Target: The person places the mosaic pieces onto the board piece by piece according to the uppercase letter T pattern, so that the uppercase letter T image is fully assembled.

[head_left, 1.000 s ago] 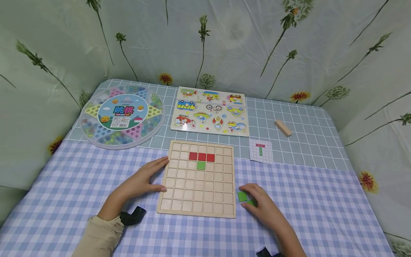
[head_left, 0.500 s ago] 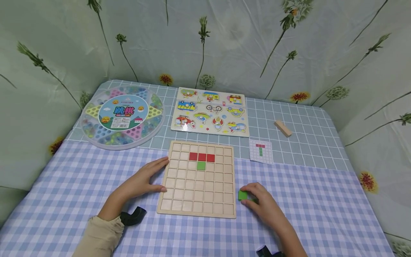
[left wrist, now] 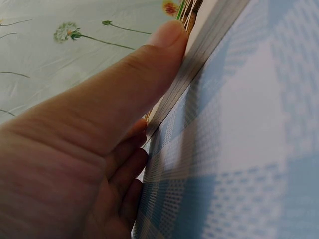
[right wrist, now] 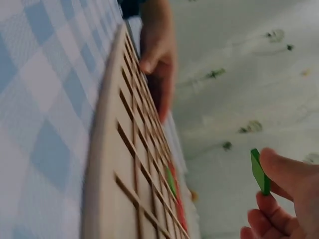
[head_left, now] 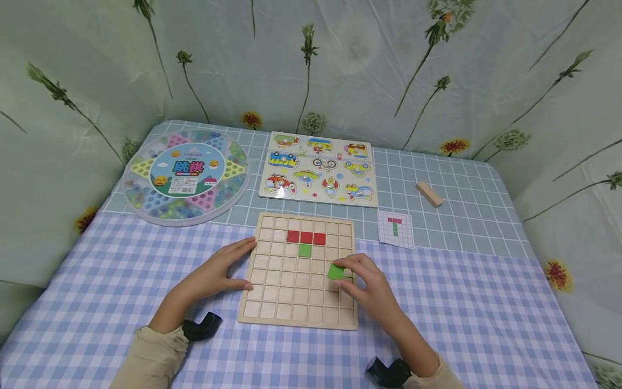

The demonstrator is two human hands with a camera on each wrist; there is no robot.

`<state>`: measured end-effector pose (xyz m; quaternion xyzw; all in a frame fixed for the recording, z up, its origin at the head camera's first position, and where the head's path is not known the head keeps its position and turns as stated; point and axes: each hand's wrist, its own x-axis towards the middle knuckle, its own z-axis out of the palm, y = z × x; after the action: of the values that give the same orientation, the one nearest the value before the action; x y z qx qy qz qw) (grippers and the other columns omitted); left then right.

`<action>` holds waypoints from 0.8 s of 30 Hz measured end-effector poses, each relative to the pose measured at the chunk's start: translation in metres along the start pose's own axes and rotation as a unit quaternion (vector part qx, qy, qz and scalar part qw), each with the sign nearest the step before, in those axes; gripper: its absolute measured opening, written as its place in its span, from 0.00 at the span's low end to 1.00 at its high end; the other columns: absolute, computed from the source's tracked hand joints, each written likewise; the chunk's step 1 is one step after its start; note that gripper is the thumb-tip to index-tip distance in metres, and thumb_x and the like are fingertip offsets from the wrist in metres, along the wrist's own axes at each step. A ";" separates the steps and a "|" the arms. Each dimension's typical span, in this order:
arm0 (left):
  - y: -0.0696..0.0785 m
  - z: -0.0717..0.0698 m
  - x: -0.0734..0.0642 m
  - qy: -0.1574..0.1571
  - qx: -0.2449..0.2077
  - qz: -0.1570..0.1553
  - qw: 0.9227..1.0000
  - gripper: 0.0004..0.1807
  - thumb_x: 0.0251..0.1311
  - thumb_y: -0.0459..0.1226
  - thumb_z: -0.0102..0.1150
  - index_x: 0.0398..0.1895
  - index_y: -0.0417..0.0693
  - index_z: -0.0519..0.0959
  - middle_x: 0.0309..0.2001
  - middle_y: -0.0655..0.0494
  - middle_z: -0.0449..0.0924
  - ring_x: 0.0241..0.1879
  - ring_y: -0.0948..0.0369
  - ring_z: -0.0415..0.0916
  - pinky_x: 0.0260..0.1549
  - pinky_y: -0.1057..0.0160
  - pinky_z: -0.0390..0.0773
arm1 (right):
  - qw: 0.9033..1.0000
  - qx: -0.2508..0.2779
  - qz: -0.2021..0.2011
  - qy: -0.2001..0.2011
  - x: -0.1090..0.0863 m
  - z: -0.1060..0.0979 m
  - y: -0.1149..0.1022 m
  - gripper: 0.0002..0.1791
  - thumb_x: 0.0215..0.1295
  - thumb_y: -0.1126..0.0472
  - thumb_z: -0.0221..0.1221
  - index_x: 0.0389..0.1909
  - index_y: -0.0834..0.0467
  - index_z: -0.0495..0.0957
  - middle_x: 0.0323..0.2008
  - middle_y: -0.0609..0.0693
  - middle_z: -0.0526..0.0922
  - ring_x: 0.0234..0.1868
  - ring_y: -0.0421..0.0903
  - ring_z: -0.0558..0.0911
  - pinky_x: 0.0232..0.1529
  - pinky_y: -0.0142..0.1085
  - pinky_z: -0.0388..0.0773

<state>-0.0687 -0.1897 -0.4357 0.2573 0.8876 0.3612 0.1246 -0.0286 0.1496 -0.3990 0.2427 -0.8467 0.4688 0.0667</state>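
Note:
A wooden grid board (head_left: 286, 295) lies on the checked cloth. Three red square tiles (head_left: 306, 237) sit side by side in one of its rows, and a green square tile (head_left: 304, 250) fills the cell below the middle one. My left hand (head_left: 214, 274) touches the board's left edge; in the left wrist view the thumb (left wrist: 167, 37) rests at the rim. Over the board's right part, my right hand (head_left: 366, 286) pinches another green tile (head_left: 336, 271) between thumb and fingers. In the right wrist view this tile (right wrist: 259, 172) is tilted and held above the board.
A paper pattern card (head_left: 396, 229) with a red and green T lies beyond the board's right corner. Behind are a vehicle puzzle (head_left: 318, 167), a round Chinese checkers box (head_left: 186, 175) and a small wooden block (head_left: 428, 194). A flowered curtain hangs behind the table.
My right hand has picked up a green tile from the cloth and carried it left and away over the board. The second loose green tile is no longer visible. My left hand stays put.

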 end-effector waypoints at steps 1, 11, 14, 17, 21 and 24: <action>0.000 0.000 0.000 -0.001 0.000 0.000 1.000 0.50 0.44 0.53 0.65 0.67 0.43 0.55 0.67 0.49 0.51 0.65 0.49 0.47 0.58 0.47 0.51 | 1.000 0.009 -0.003 -0.001 0.003 0.005 0.000 0.21 0.48 0.70 0.65 0.46 0.55 0.78 0.42 0.44 0.74 0.44 0.43 0.73 0.42 0.39 0.73; 0.000 0.001 0.001 0.000 0.002 -0.001 1.000 0.50 0.43 0.54 0.65 0.68 0.44 0.55 0.68 0.49 0.51 0.65 0.49 0.47 0.58 0.46 0.52 | 0.999 -0.004 0.046 -0.025 0.024 0.046 0.014 0.15 0.52 0.63 0.65 0.42 0.56 0.77 0.41 0.42 0.75 0.47 0.40 0.73 0.48 0.35 0.69; -0.002 0.002 0.001 0.003 0.007 0.003 1.000 0.50 0.43 0.55 0.65 0.68 0.44 0.55 0.68 0.49 0.51 0.65 0.49 0.47 0.58 0.46 0.52 | 0.998 -0.017 0.055 -0.033 0.028 0.053 0.020 0.14 0.53 0.62 0.64 0.41 0.56 0.77 0.41 0.43 0.75 0.47 0.39 0.72 0.49 0.35 0.69; -0.002 0.001 0.001 0.005 0.009 0.007 1.000 0.50 0.43 0.55 0.64 0.68 0.44 0.55 0.68 0.50 0.51 0.65 0.49 0.47 0.58 0.46 0.52 | 0.997 -0.024 0.056 -0.039 0.030 0.056 0.023 0.13 0.53 0.62 0.64 0.41 0.57 0.77 0.41 0.44 0.75 0.47 0.40 0.71 0.48 0.36 0.69; -0.002 0.001 0.001 0.005 0.006 0.009 1.000 0.50 0.43 0.56 0.64 0.68 0.44 0.55 0.68 0.50 0.51 0.65 0.49 0.47 0.58 0.46 0.52 | 0.997 -0.039 0.057 -0.044 0.032 0.058 0.023 0.12 0.53 0.61 0.64 0.40 0.56 0.78 0.40 0.44 0.74 0.45 0.42 0.69 0.45 0.36 0.68; -0.002 0.001 0.001 0.006 0.007 0.012 1.000 0.50 0.43 0.56 0.64 0.68 0.43 0.55 0.67 0.49 0.51 0.65 0.49 0.47 0.58 0.46 0.52 | 0.996 -0.051 0.054 -0.042 0.033 0.060 0.022 0.12 0.52 0.60 0.65 0.39 0.55 0.79 0.38 0.43 0.74 0.42 0.42 0.69 0.42 0.35 0.68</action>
<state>-0.0694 -0.1899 -0.4378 0.2669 0.8876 0.3580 0.1131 -0.0609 0.0982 -0.4378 0.2123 -0.8834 0.4175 0.0180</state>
